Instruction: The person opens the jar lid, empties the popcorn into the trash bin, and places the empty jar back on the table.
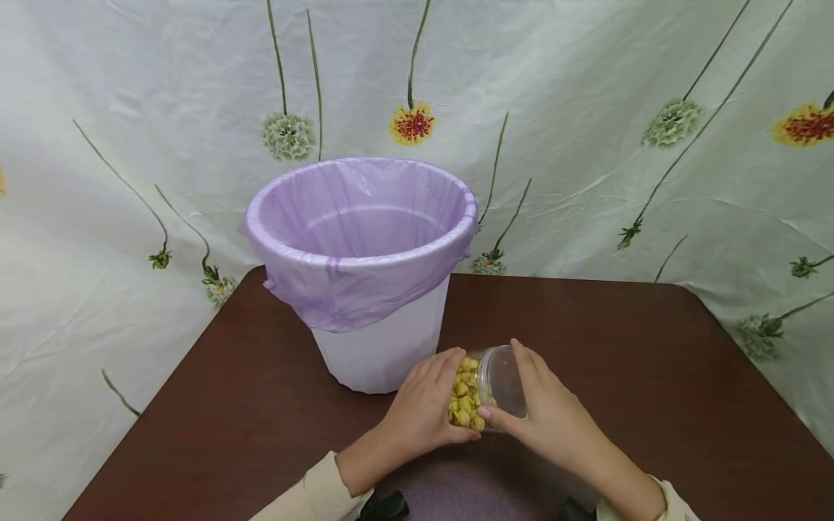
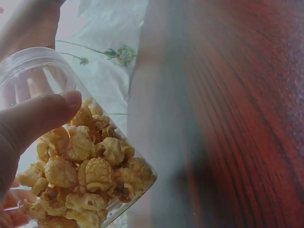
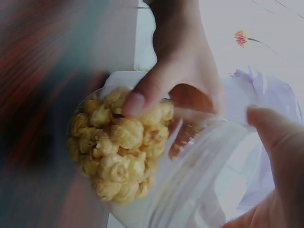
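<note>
- Popcorn jar (image 1: 485, 382), clear and tilted, rimmed end toward the right, sits between two hands, just in front and to the right of the foot of the bin (image 1: 391, 354).
- Yellow popcorn (image 1: 464, 396) bunches toward the base; the rimmed end shows see-through.
- Left hand (image 1: 423, 401) wraps the body, thumb on one side, fingers on the other; right hand (image 1: 554, 416) grips across the rimmed end.
- Watch that rim: should a lid there pop loose with a jerk, the slant could well tip popcorn onto the dark surface (image 1: 586, 340). Smooth walls might slide, too, if the left hand's hold slackens.
- Hard to call: whether a lid is seated at all, the plastic being so clear and partly covered by the right hand; whether the jar touches the surface. Left-hand fingers mask some of the base, and both wrist views crop the hands.
- Just behind, the bin wears a purple liner (image 1: 345, 286) folded over its rim; a stray knock from the left hand could shift it. Its floor stays out of sight.
- Flowered cloth (image 1: 573, 159) hangs behind everything, running out of frame.
</note>
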`<state>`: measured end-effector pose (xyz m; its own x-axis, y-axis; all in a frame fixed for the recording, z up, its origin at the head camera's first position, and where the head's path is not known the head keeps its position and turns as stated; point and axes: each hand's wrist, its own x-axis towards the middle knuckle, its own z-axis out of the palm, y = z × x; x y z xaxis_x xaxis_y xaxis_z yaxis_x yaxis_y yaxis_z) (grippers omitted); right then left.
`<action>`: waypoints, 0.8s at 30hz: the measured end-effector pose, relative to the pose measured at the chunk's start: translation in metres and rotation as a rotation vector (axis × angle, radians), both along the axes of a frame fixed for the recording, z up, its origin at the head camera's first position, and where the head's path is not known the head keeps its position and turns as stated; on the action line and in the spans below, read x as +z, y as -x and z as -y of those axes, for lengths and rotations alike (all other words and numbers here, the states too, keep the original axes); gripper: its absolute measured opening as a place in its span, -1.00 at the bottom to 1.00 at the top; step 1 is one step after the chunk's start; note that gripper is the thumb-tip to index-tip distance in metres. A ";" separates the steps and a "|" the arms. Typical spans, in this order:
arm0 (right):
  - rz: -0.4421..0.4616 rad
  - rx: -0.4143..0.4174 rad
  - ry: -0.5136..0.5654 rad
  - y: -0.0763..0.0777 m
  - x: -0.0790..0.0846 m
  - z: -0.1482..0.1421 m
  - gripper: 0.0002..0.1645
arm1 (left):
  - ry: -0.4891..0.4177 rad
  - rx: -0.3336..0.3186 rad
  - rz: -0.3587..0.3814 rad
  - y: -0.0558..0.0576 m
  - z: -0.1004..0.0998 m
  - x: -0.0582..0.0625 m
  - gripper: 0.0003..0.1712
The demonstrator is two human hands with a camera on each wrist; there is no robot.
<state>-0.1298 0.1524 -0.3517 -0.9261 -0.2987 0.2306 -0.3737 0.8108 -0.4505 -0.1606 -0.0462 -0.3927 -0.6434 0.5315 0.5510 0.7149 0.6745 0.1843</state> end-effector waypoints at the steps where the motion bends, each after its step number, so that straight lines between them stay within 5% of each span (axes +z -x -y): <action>1: -0.014 0.006 0.001 0.001 0.000 0.000 0.17 | -0.002 -0.001 -0.005 0.000 0.000 0.000 0.25; 15: -0.167 0.326 0.000 0.010 0.006 -0.017 0.25 | 0.009 -0.085 0.040 0.002 0.004 0.003 0.24; 24: -0.160 0.469 -0.025 0.015 0.013 -0.025 0.23 | 0.025 -0.113 0.093 0.002 0.005 0.007 0.25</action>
